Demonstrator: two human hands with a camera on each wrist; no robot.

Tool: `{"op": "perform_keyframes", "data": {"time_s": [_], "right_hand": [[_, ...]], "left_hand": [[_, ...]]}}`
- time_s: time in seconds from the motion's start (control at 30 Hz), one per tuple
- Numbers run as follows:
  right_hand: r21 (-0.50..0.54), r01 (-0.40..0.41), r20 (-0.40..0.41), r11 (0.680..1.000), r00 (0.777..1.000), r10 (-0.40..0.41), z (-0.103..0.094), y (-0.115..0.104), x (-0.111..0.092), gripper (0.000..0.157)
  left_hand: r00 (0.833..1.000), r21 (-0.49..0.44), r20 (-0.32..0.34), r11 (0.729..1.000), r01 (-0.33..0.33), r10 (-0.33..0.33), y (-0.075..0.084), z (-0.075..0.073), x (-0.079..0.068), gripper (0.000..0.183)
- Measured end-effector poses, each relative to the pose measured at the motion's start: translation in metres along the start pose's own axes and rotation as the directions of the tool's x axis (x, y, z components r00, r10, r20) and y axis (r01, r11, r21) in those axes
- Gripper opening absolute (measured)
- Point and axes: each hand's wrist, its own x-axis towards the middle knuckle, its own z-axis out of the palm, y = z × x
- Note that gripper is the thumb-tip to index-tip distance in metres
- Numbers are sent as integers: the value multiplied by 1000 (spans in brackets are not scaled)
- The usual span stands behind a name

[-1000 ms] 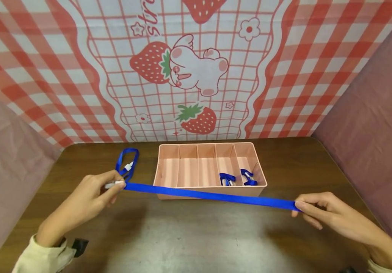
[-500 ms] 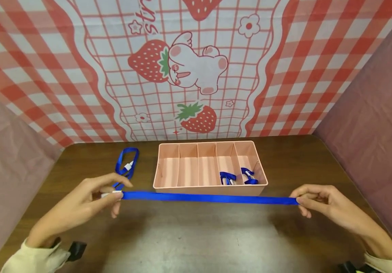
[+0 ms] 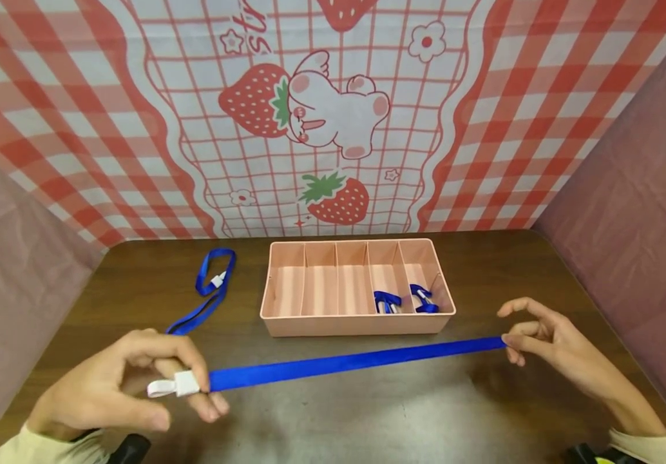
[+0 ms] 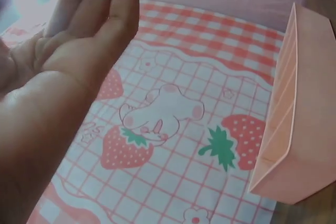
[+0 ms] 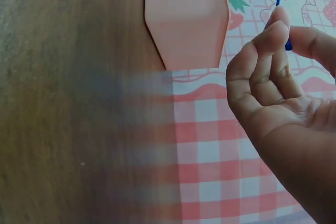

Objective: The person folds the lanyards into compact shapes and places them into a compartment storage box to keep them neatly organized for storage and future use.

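A blue lanyard (image 3: 356,362) is stretched between both hands above the table, in front of the pink divided box (image 3: 353,327). My left hand (image 3: 107,386) holds its left end between the fingers, beside a white buckle (image 3: 187,383) with a small loop; the thumb stands apart. At the other end, the right hand (image 3: 544,341) pinches the strap between thumb and fingers, its index finger raised. The right wrist view shows this pinch (image 5: 278,40) from the palm side. In the left wrist view the left hand (image 4: 79,51) appears palm-on, its fingertips partly cut off.
Another blue lanyard (image 3: 218,280) lies on the table (image 3: 333,419), left of the box. Small folded blue lanyards (image 3: 388,298) sit in the box's two right compartments. Behind stands a strawberry-patterned cloth (image 3: 339,116), with pink cloth at both sides.
My left hand has come down and nearer, turning so the white buckle shows and the thumb is off it. The strap now slopes up to the right. The right index finger has lifted.
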Motion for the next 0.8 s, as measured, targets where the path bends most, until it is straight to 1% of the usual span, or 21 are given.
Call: {"op": "perform_keyframes", "data": {"time_s": [0.03,0.1,0.17,0.23,0.33,0.4,0.47,0.53,0.57,0.63,0.7,0.8], "right_hand": [[-5,-4,-13,1000,1000,4,0,2,0,30],[-3,-13,-31,1000,999,13,-1,5,2,33],[19,-11,-36,1000,999,12,-1,8,2,35],[43,-4,-31,999,1000,5,1,11,4,36],[59,18,-16,998,1000,-17,5,12,6,39],[59,18,-15,998,1000,-17,9,11,8,40],[55,19,-14,998,1000,-18,13,9,9,42],[46,23,-23,999,999,-22,16,7,9,44],[34,26,-31,999,999,-25,17,7,9,45],[9,37,-51,999,998,-36,19,6,9,46],[-10,44,-74,999,996,-44,19,7,9,47],[-47,41,-107,998,993,-46,21,5,10,47]], "left_hand": [[1000,14,-6,1000,10,-10,-1,0,1,30],[998,12,-40,999,41,-40,-4,1,2,34],[995,12,-87,999,47,-46,-9,1,3,34],[989,23,-144,999,31,-27,-15,-1,3,28],[976,41,-214,999,-28,36,-24,-4,3,18],[969,29,-240,998,-59,65,-28,-6,1,17],[969,-4,-229,996,-94,91,-29,-7,0,18],[974,-34,-201,993,-116,107,-29,-9,0,20],[977,-36,-183,992,-117,109,-29,-9,0,20],[983,-10,-153,995,-104,101,-28,-11,1,18],[987,24,-143,998,-64,67,-28,-12,1,17],[986,93,-164,995,31,-15,-27,-13,-5,28]]}}
